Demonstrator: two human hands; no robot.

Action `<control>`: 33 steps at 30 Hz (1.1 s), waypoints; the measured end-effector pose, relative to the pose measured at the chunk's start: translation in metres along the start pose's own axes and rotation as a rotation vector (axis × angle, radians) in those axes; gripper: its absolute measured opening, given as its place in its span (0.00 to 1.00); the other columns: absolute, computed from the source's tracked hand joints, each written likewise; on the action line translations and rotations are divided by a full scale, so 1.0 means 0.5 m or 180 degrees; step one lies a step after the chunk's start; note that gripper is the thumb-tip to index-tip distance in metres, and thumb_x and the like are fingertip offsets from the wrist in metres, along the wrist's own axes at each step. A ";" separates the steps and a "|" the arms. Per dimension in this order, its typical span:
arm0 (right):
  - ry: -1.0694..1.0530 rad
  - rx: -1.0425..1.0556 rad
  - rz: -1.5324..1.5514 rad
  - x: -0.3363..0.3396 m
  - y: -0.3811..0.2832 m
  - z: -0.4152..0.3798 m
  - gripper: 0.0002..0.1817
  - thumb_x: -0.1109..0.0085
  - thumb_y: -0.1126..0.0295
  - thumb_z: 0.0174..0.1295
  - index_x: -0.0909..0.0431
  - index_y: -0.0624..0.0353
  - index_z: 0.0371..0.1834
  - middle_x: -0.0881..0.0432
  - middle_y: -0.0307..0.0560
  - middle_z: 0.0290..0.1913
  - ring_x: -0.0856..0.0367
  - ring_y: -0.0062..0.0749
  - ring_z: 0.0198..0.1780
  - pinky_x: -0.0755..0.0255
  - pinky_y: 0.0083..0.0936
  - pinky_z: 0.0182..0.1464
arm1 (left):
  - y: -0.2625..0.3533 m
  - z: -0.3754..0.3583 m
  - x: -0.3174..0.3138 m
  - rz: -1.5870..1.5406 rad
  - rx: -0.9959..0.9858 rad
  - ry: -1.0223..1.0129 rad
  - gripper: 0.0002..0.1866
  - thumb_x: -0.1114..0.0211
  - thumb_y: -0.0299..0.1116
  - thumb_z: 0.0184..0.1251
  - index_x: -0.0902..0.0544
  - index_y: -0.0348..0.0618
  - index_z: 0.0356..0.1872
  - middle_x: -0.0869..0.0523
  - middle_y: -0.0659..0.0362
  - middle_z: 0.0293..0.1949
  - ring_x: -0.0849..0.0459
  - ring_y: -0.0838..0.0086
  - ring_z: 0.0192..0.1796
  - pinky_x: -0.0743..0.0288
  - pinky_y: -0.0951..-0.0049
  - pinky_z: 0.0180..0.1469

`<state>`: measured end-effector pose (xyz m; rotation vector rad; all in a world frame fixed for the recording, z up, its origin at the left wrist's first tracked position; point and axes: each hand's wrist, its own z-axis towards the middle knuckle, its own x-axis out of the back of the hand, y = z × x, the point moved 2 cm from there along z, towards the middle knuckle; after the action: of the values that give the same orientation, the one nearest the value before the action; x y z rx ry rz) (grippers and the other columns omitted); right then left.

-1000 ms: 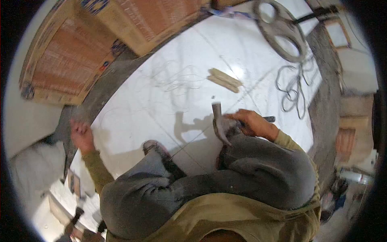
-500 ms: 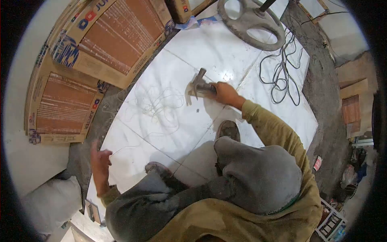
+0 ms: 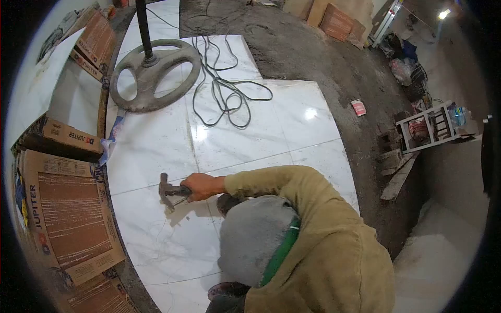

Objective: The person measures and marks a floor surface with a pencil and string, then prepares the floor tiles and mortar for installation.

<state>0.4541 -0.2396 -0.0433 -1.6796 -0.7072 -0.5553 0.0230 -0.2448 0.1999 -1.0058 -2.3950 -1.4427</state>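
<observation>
Change: my right hand (image 3: 201, 186) has swung the hammer (image 3: 168, 191) to the left side of the tiled floor, near the boxes; half a second ago it was further along beside loose wire, and my left hand, seen then, is now out of sight.
Tiled floor (image 3: 292, 112): white marble-look tiles, laid up to rough grey screed along the right edge.
Cartons (image 3: 68, 219): flat brown tile boxes marked JUPITER, stacked along the floor's left edge, just beside the hammer.
Round stand base (image 3: 151, 73): grey spoked ring with a dark pole, at the floor's far left corner.
Cable (image 3: 224, 88): dark loops just right of that base, well apart from my hand.
My knee (image 3: 255, 235): grey trousers, over the near tiles, olive sleeve above it.
Right hand: my fingers are clamped round the hammer's handle.
Hammer: steel claw hammer, head down close on a tile joint; I cannot tell if it touches.
Left hand: hidden, so I cannot tell what its fingers do.
Cup (image 3: 358, 107): small red-and-white one on the screed, off the right edge.
</observation>
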 end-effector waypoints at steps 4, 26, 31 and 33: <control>-0.0162 -0.0162 0.0864 0.025 -0.009 -0.020 0.25 0.29 0.61 0.49 0.21 0.66 0.47 0.16 0.63 0.39 0.18 0.58 0.44 0.25 0.43 0.46 | 0.014 0.094 -0.045 -0.0121 0.0162 -0.0293 0.18 0.41 0.42 0.71 0.18 0.40 0.53 0.16 0.49 0.51 0.18 0.65 0.51 0.24 0.67 0.55; 0.2303 -0.0948 0.0643 0.123 -0.283 -0.472 0.24 0.27 0.63 0.49 0.21 0.61 0.49 0.16 0.55 0.44 0.19 0.52 0.48 0.25 0.41 0.49 | 0.113 0.158 -0.200 0.0445 -0.0124 -0.2474 0.21 0.41 0.45 0.71 0.22 0.45 0.58 0.18 0.52 0.52 0.20 0.66 0.51 0.26 0.66 0.55; 0.2073 -0.1869 0.1344 0.011 -0.274 -0.533 0.20 0.29 0.62 0.52 0.19 0.61 0.45 0.15 0.57 0.39 0.17 0.52 0.43 0.25 0.43 0.43 | 0.111 0.113 -0.176 0.0585 0.0016 -0.2628 0.21 0.40 0.46 0.71 0.23 0.46 0.59 0.18 0.53 0.52 0.21 0.67 0.51 0.27 0.66 0.55; 0.1709 -0.2108 0.1530 -0.066 -0.231 -0.541 0.20 0.29 0.61 0.51 0.19 0.61 0.44 0.15 0.57 0.39 0.17 0.52 0.43 0.25 0.44 0.44 | 0.106 0.097 -0.171 0.0595 0.0175 -0.2614 0.22 0.40 0.46 0.71 0.23 0.47 0.59 0.18 0.53 0.52 0.21 0.67 0.51 0.27 0.66 0.56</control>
<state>0.3513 -0.4923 0.0714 -2.0768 0.3109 -0.8973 0.1303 -0.2275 0.1731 -2.0488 -2.6871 -0.9969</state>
